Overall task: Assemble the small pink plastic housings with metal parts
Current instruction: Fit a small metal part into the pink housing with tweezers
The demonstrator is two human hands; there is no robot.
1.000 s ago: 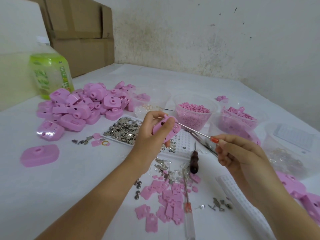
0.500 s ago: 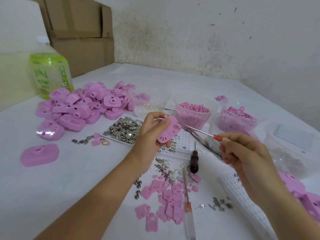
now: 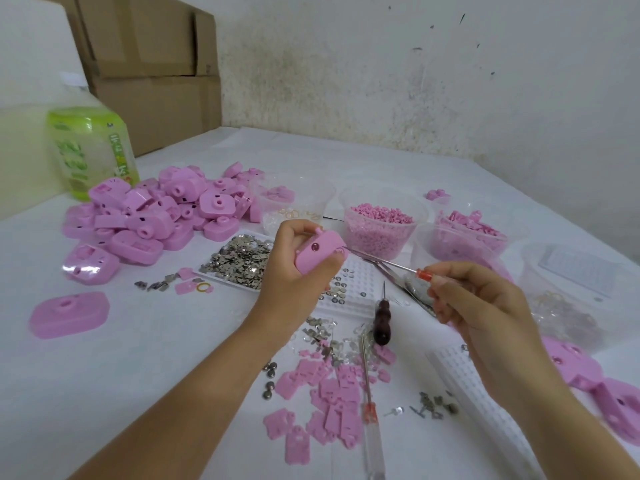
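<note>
**A:** How many hands are working?

**B:** Two. The left hand (image 3: 294, 271) is curled round one pink housing (image 3: 318, 252), held up above the surface (image 3: 138, 375) just right of the one tray of metal parts (image 3: 225, 281). The right hand (image 3: 478, 306) pinches one thin screwdriver (image 3: 420, 273), with its tip at the housing's right edge.

**A:** And the tools lying loose?

**B:** I count two near the wrists: one dark-handled awl (image 3: 382, 323) and one clear-handled screwdriver (image 3: 372, 427).

**A:** More housings?

**B:** One pile of housings (image 3: 156, 216) at far left, too many to count, and one lone housing (image 3: 69, 318) apart from it.
</note>
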